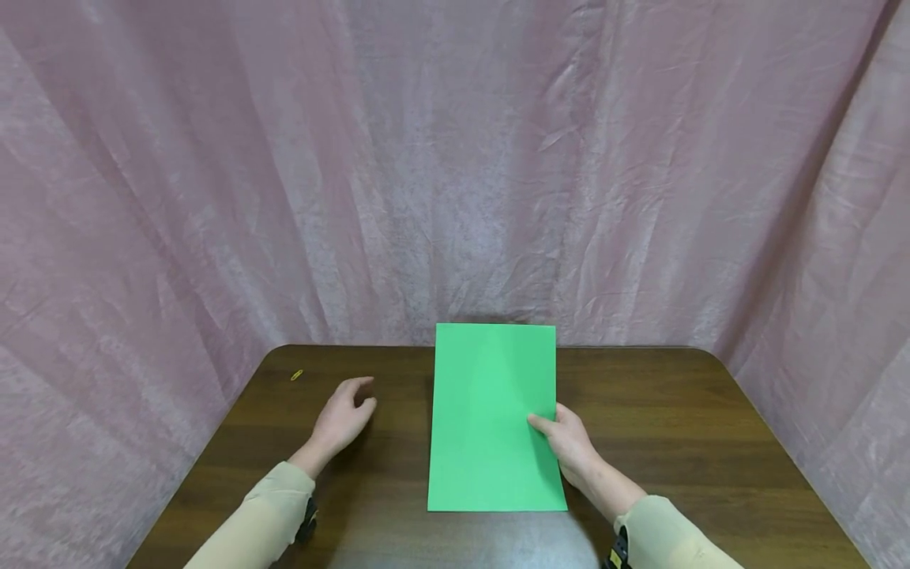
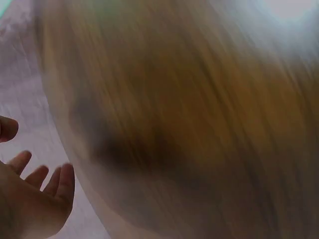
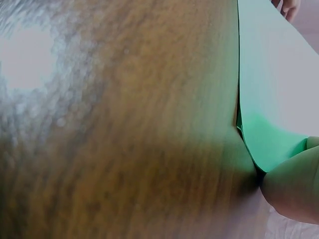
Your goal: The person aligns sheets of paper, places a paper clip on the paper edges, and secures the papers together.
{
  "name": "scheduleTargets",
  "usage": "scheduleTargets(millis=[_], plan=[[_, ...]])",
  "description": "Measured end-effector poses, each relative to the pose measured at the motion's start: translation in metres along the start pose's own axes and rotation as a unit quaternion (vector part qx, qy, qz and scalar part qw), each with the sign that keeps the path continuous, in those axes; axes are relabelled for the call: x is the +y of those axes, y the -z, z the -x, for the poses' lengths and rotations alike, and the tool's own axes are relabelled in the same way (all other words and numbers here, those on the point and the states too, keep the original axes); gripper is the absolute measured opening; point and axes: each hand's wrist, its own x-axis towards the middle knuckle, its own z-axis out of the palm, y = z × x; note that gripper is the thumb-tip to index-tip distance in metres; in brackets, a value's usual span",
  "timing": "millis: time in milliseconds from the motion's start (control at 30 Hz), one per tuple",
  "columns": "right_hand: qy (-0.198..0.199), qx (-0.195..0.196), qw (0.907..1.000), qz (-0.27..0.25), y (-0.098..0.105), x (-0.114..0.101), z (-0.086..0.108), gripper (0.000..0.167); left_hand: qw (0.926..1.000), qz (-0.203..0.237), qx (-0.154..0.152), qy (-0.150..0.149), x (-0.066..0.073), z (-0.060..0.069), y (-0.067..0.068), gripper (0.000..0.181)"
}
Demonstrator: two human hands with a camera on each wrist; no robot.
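Note:
A green sheet of paper (image 1: pixel 490 411) stands out in the middle of the head view, its long sides running away from me. My right hand (image 1: pixel 574 446) grips its right edge, thumb on top and the other fingers hidden beneath. In the right wrist view the paper (image 3: pixel 269 99) bends a little near the hand (image 3: pixel 294 184). To the left of the paper and apart from it, my left hand (image 1: pixel 344 415) hovers over the table with loosely bent fingers and holds nothing. A small yellow paper clip (image 1: pixel 296 374) lies beyond the left hand, near the table's far left corner.
The brown wooden table (image 1: pixel 661 427) has rounded far corners. A pink curtain (image 1: pixel 455 158) hangs behind it and along both sides. Light glares off the tabletop near its front.

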Motion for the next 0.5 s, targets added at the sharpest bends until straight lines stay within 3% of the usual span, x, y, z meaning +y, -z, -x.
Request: scheduleTargets(millis=[133, 500], plan=[[-0.001, 0.003, 1.0000, -0.002, -0.001, 0.000, 0.000, 0.037, 0.9962, -0.084, 0.023, -0.003, -0.017, 0.001, 0.018, 0.057], [0.005, -0.001, 0.9999, -0.010, -0.001, 0.001, 0.001, 0.039, 0.9737, -0.227, 0.012, 0.003, -0.066, 0.010, 0.050, 0.077]])
